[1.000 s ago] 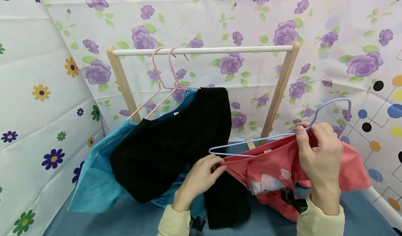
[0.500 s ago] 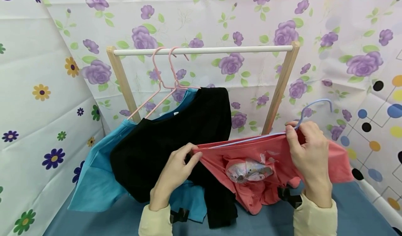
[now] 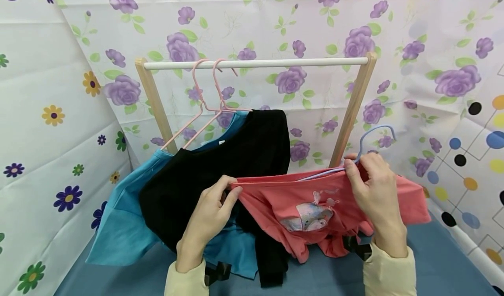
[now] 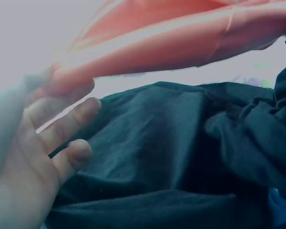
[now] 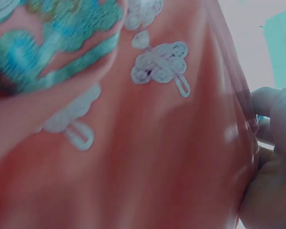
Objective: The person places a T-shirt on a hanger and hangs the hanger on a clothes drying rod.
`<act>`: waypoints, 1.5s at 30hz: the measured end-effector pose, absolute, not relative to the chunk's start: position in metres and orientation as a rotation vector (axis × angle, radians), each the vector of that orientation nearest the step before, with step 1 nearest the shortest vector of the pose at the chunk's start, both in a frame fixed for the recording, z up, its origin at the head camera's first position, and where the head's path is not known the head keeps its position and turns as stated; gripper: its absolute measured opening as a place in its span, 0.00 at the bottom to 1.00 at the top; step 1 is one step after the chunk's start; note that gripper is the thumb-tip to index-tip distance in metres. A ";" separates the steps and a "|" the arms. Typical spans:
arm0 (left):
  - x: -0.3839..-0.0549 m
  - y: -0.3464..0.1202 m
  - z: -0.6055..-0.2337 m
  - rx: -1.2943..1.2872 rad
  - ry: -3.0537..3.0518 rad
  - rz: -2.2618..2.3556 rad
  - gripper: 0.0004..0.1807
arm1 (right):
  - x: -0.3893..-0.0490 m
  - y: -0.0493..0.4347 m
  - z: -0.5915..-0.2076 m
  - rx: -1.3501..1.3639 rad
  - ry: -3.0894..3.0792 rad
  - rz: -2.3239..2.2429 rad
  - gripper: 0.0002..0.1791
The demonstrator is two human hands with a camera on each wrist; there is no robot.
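A coral-pink T-shirt (image 3: 271,200) with a printed front is stretched sideways between my two hands. My left hand (image 3: 210,210) pinches the left end of its neckline between thumb and fingers; in the left wrist view the other fingers (image 4: 69,124) are spread below the cloth. With my right hand (image 3: 374,186) I grip a blue hanger (image 3: 364,138) at the base of its hook, together with the neckline. The hook sticks up above the hand. One hanger arm runs left inside the collar, and its tip is hidden by the fabric. White cloud prints (image 5: 159,62) show in the right wrist view.
A rack with a white rail (image 3: 299,63) and wooden posts stands behind. Two pink hangers (image 3: 216,86) on it carry a blue T-shirt (image 3: 122,226) and a black shirt (image 3: 220,169). The black shirt hangs right behind my left hand. Blue cloth (image 3: 315,278) covers the table.
Both hands have moved left with the shirt and hanger. The left hand has drawn the neckline out over the hanger's left end, which stuck out earlier and is now inside the shirt.
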State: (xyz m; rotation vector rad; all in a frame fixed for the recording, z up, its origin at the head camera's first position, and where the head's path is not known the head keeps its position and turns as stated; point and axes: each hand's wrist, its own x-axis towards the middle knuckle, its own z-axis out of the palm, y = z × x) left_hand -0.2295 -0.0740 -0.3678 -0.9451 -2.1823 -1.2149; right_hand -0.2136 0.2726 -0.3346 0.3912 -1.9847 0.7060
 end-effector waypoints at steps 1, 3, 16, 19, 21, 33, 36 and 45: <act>-0.229 -0.072 -0.367 -0.946 -2.192 -1.200 0.03 | -0.214 0.272 -0.335 0.396 -1.989 0.707 0.12; -0.229 -0.067 -0.367 -0.944 -2.211 -1.168 0.03 | -0.214 0.269 -0.335 0.409 -1.995 0.712 0.12; -0.225 -0.028 -0.377 -0.934 -2.321 -1.007 0.02 | -0.213 0.247 -0.336 0.529 -1.988 0.730 0.08; -0.225 -0.021 -0.380 -0.922 -2.337 -0.983 0.02 | -0.213 0.244 -0.336 0.541 -1.983 0.725 0.11; -0.225 -0.018 -0.381 -0.909 -2.332 -0.968 0.02 | -0.213 0.241 -0.337 0.550 -1.976 0.726 0.12; -0.221 -0.012 -0.381 -0.854 -2.292 -0.887 0.02 | -0.213 0.226 -0.336 0.610 -2.003 0.724 0.09; -0.220 -0.012 -0.381 -0.863 -2.284 -0.880 0.03 | -0.212 0.223 -0.336 0.615 -2.002 0.703 0.09; -0.214 -0.015 -0.372 -0.851 -2.181 -0.746 0.04 | -0.207 0.218 -0.336 0.631 -2.012 0.706 0.08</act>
